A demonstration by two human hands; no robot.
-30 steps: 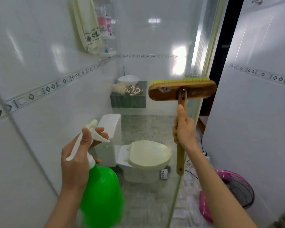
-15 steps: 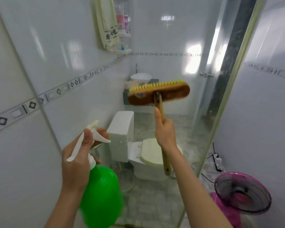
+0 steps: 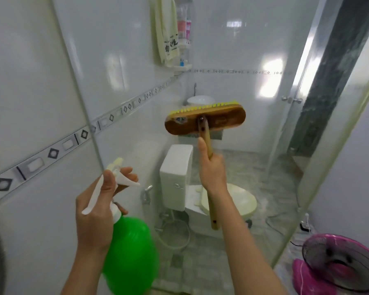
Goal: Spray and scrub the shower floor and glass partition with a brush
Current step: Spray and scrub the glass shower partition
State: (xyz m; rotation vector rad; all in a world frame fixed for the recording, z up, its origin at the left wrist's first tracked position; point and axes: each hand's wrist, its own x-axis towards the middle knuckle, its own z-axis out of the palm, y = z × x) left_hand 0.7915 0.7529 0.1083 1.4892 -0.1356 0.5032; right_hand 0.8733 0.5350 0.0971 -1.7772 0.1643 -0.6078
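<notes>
- Right hand was seen at the centre of the frame, clamped around the wooden handle of the brush, whose yellow-bristled head was raised above it.
- Left hand, at the lower left, was wrapped around the neck of the green spray bottle, with fingers curled on the white trigger.
- Glass partition was seen along the right; the tiled shower floor lay at the lower centre.
- A white toilet was seen behind the brush handle, and a pink fan at the lower right.
</notes>
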